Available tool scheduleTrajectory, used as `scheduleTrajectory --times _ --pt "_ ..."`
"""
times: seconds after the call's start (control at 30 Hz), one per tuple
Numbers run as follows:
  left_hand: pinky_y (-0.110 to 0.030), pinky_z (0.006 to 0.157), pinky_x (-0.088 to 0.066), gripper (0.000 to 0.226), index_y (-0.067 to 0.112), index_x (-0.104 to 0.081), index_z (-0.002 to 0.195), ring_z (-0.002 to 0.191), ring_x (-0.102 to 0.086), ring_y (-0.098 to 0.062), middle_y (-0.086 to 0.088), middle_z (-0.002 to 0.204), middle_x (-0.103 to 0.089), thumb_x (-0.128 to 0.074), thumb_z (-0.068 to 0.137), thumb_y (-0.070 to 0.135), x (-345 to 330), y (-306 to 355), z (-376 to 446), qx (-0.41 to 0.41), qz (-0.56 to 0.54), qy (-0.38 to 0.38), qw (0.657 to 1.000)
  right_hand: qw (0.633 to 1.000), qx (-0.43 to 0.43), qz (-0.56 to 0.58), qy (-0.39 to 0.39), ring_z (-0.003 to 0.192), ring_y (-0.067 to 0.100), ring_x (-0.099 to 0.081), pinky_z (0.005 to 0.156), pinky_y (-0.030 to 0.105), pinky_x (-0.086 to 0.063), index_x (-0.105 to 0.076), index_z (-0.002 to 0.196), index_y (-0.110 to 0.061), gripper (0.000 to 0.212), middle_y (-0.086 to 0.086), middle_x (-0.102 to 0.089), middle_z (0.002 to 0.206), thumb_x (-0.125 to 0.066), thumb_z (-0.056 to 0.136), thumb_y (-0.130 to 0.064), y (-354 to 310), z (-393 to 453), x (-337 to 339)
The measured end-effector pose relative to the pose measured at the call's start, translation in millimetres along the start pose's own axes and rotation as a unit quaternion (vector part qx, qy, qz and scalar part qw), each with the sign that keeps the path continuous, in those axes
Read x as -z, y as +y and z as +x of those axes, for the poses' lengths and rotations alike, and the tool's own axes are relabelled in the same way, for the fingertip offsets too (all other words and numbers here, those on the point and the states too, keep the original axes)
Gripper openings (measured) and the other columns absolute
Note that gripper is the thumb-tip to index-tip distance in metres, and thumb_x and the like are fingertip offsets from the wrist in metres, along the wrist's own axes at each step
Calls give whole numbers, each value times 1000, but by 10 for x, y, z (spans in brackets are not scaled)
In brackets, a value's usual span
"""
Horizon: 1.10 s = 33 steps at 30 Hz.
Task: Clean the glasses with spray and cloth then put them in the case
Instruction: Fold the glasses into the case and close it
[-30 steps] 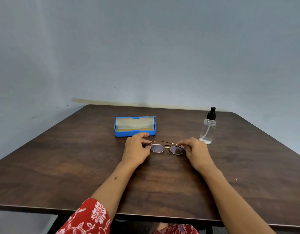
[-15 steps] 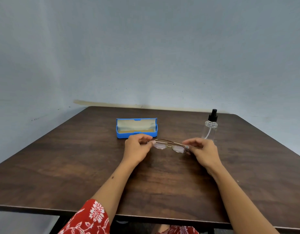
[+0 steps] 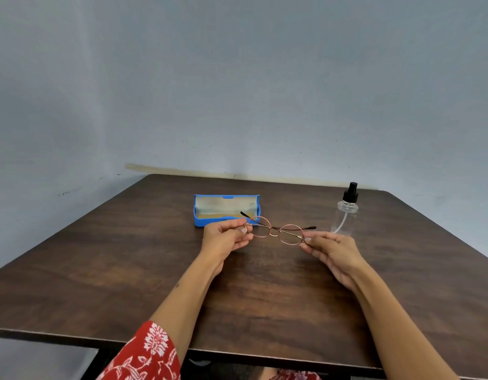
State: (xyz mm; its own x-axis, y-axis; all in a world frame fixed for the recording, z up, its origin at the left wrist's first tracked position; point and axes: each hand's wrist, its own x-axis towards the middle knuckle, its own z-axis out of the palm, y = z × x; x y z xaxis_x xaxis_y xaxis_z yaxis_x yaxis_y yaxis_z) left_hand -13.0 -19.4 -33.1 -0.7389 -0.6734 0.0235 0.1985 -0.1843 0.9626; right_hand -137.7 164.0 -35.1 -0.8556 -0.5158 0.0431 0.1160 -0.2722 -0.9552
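Note:
Round glasses (image 3: 275,232) with a thin copper-coloured frame hang above the middle of the table, lenses facing me, temples folded behind. My left hand (image 3: 227,238) pinches the left rim and hinge. My right hand (image 3: 332,249) pinches the right hinge. Behind them lies an open blue case (image 3: 226,210) with a pale lining; a cloth inside cannot be made out for sure. A clear spray bottle (image 3: 347,212) with a black pump top stands to the right, just beyond my right hand.
The dark wooden table (image 3: 127,270) reaches back to a grey-blue wall. Its front edge runs just below my forearms. A red floral sleeve (image 3: 144,355) shows at the bottom left.
Both hands have lifted the glasses off the table and tilted them upright, so the lenses now face me. The case and bottle have not moved.

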Motion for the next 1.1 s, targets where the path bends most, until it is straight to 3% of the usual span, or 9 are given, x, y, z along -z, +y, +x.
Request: scheduleTrajectory --times 0.37,0.63,0.77,0.87,0.93,1.03,1.1 --pt "-26 70 -57 16 5 -70 86 74 -72 -17 -7 76 -75 -62 81 -7 114 30 42 28 13 -5 1000 997 37 -62 5 62 13 -69 73 23 -57 -70 79 4 18 9 -72 67 -62 74 19 58 -16 -37" --pt "-26 66 -58 9 9 -71 84 75 -73 -20 -8 78 -75 -73 76 4 259 81 -7 6 73 -12 997 994 43 -91 -31 64 10 -68 66 15 -56 -70 89 4 11 9 -73 73 -65 80 7 56 -34 -87" --pt "-23 62 -57 7 12 -73 84 65 -68 -11 -1 73 -74 -74 77 10 353 110 15 -31 141 25 989 974 82 -212 -21 59 6 -54 58 14 -45 -73 83 -9 7 1 -65 65 -67 84 -5 115 7 -223" --pt "-20 56 -54 8 20 -74 79 73 -63 -9 2 80 -71 -75 77 12 428 174 132 -71 192 72 976 933 147 -329 15 67 6 -49 62 20 -37 -71 73 -20 15 -4 -62 68 -67 85 -13 161 154 -428" --pt "-26 67 -54 10 17 -75 87 85 -63 -13 -3 90 -73 -74 78 12 486 232 262 -102 216 96 966 919 172 -353 45 82 11 -54 65 17 -38 -72 77 -16 12 1 -64 83 -65 86 -14 187 288 -609" --pt "-35 90 -51 14 12 -75 93 95 -64 -17 -7 96 -73 -73 79 11 567 312 455 -119 248 137 952 912 154 -368 95 116 19 -42 93 31 -38 -72 84 -17 9 6 -54 114 -65 88 -21 230 481 -875" --pt "-26 83 -50 17 12 -74 94 87 -62 -9 -4 98 -72 -74 78 12 619 318 561 -124 258 159 945 914 133 -367 106 122 19 -31 101 42 -33 -69 85 -21 8 4 -46 120 -63 88 -25 258 557 -1007"
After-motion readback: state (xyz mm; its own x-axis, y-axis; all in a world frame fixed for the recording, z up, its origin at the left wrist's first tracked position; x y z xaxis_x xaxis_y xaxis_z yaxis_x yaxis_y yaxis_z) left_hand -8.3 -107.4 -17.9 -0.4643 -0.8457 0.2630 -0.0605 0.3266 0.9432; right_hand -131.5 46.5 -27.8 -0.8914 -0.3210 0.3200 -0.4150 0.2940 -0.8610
